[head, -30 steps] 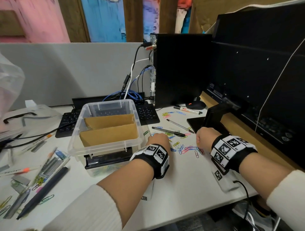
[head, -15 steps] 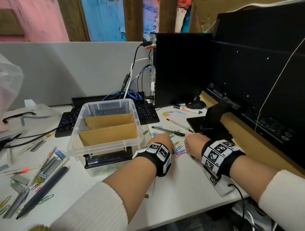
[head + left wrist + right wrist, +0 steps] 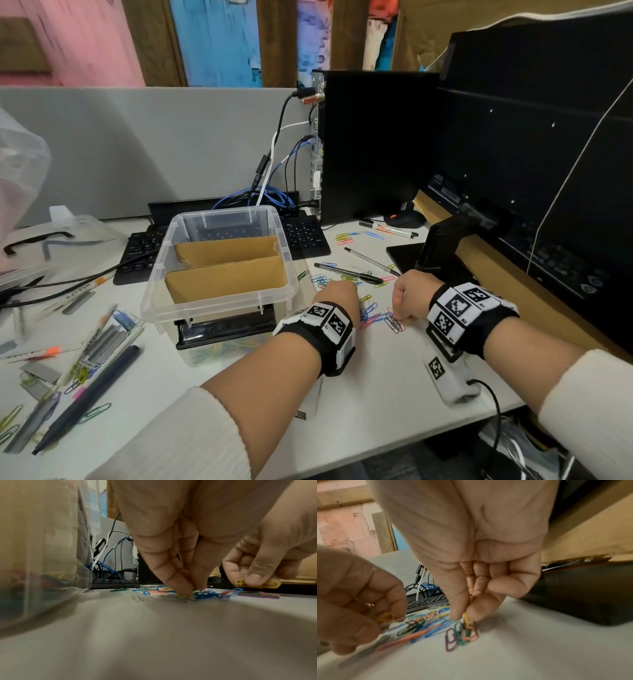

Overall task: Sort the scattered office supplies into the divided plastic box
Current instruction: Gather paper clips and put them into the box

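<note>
Coloured paper clips [image 3: 375, 313] lie scattered on the white desk between my two hands. My left hand [image 3: 352, 289] has its fingertips down in the pile, thumb and finger pinching a yellow clip [image 3: 385, 618] against the desk; in the left wrist view my left hand [image 3: 192, 593] is seen from close by. My right hand [image 3: 397, 308] pinches another yellow paper clip [image 3: 466, 617] just above purple, green and orange clips [image 3: 462, 635]. The clear divided plastic box [image 3: 219, 301] stands left of my left hand, with two cardboard dividers [image 3: 226, 284]. Coloured clips [image 3: 222, 349] show through its front wall.
Two pens [image 3: 349, 272] and a marker [image 3: 387, 229] lie beyond the clips. A black monitor stand [image 3: 442, 250] is close to my right hand. A keyboard [image 3: 308, 236] sits behind the box. Staple strips, pens and clips [image 3: 85, 359] litter the desk's left side.
My right hand has moved left and nearer to me, close to the left hand, and now pinches a clip. The left hand has stayed on the pile.
</note>
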A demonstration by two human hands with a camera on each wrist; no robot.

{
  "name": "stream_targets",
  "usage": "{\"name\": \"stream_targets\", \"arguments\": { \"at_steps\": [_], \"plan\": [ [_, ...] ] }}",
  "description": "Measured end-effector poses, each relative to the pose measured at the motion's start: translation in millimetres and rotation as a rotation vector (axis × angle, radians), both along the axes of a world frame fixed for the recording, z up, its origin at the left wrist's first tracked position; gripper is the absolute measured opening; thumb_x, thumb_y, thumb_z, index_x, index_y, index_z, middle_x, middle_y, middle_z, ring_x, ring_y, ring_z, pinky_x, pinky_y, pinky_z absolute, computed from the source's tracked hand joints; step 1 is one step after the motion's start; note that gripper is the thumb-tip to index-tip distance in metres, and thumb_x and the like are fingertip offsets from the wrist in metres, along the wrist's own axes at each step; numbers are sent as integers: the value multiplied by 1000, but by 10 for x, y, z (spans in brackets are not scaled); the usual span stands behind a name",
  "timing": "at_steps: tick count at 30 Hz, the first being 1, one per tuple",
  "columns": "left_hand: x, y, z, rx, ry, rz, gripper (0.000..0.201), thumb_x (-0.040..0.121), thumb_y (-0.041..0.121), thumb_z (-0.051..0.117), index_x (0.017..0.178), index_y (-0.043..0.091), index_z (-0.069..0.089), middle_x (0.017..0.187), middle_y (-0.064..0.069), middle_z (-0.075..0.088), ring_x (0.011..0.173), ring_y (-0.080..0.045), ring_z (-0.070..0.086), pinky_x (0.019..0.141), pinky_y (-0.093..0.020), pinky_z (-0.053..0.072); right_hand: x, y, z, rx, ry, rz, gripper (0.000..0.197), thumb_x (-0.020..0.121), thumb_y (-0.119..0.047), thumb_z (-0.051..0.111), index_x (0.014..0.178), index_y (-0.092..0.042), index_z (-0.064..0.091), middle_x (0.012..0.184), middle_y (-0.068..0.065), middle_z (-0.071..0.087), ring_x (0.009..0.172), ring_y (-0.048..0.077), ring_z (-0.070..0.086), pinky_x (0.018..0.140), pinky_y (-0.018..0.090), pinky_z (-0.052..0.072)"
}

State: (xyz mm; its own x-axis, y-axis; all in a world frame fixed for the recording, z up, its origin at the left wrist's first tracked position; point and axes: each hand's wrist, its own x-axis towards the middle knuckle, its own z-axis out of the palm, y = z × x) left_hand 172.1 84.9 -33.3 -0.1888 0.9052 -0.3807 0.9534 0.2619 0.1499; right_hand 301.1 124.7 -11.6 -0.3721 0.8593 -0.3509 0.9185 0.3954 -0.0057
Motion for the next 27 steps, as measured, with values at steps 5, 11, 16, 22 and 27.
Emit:
{"name": "stream_targets", "arguments": {
  "at_steps": [5, 11, 16, 22, 27],
  "plan": [
    [-71, -12, 25, -12, -36, 31, 36, 94, 13, 52, 129, 3, 51, 134, -16, 53, 121, -31, 52, 94, -34, 44, -91, 4, -101, 54, -82, -34, 40, 81, -34, 70, 112, -9, 64, 110, 3, 67, 102, 20, 63, 89, 30, 53],
    [-100, -53, 49, -28, -78, 58, 37, 95, 17, 52, 129, 2, 52, 135, -14, 52, 123, -29, 51, 97, -32, 43, -176, 1, -96, 46, -204, -6, 41, 90, -31, 60, 122, -6, 56, 116, 6, 62, 110, 22, 60, 89, 27, 48],
    [-60, -133, -13, 79, -39, 12, 33, 89, 15, 59, 120, 4, 56, 124, -13, 59, 115, -28, 56, 89, -31, 47, -179, 31, -102, 26, -236, 3, 31, 90, -32, 59, 107, -6, 59, 78, 0, 50, 89, 19, 56, 78, 25, 47],
    [-33, -172, 83, 8, -55, -7, 40, 92, 14, 57, 129, 3, 50, 133, -15, 52, 121, -29, 52, 95, -33, 44, -98, 119, -171, -35, -187, -38, 32, 85, -31, 64, 64, -14, 48, 71, 0, 53, 73, 17, 55, 69, 23, 48],
    [-60, -268, 68, 137, -130, -8, 43, 90, 11, 58, 132, 11, 50, 135, -11, 52, 123, -27, 50, 102, -34, 43, -67, 70, -124, -40, -230, 20, 35, 90, -25, 54, 58, -16, 45, 61, 0, 46, 55, 13, 46, 54, 19, 38]
  ]
}}
